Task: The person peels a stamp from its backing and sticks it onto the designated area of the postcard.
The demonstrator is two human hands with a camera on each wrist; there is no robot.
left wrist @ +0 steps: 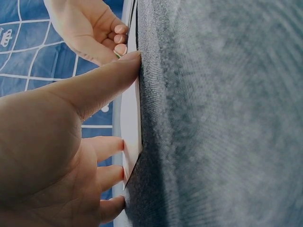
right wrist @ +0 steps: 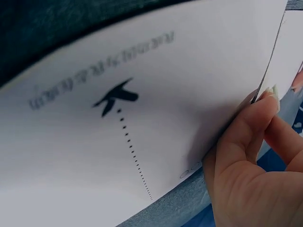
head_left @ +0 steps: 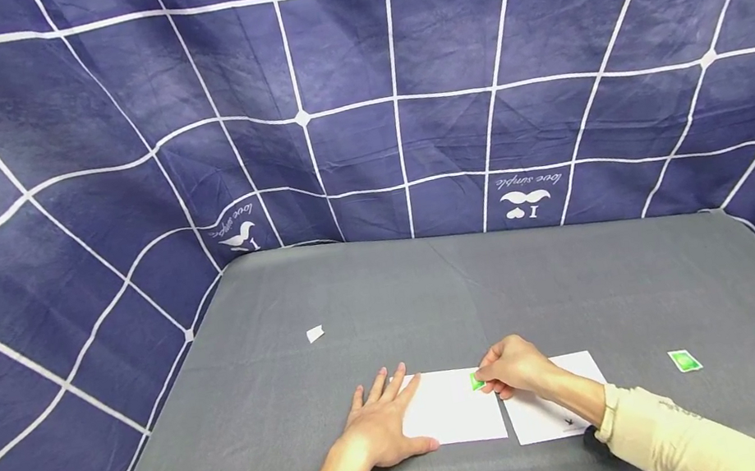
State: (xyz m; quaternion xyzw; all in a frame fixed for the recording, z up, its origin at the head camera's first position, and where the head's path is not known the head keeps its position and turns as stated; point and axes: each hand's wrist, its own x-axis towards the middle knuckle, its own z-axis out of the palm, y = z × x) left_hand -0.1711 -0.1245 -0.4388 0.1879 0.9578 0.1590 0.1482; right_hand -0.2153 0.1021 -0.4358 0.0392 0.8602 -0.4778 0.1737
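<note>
My left hand lies with spread, straight fingers at the left end of a plain white sheet, its thumb by the near edge. Between thumb and fingers, my right hand pinches a small green square sticker over that sheet's far right corner. A second white sheet sits just to the right, partly under the right hand and forearm. In the right wrist view that sheet carries a dark bird-like figure, a dotted line and a row of print. The fingers hide most of the sticker there.
Another green square with a pale border lies on the grey cloth-covered table, off to the right. Farther back on the left is a small white scrap. Blue gridded fabric hangs behind and along the sides.
</note>
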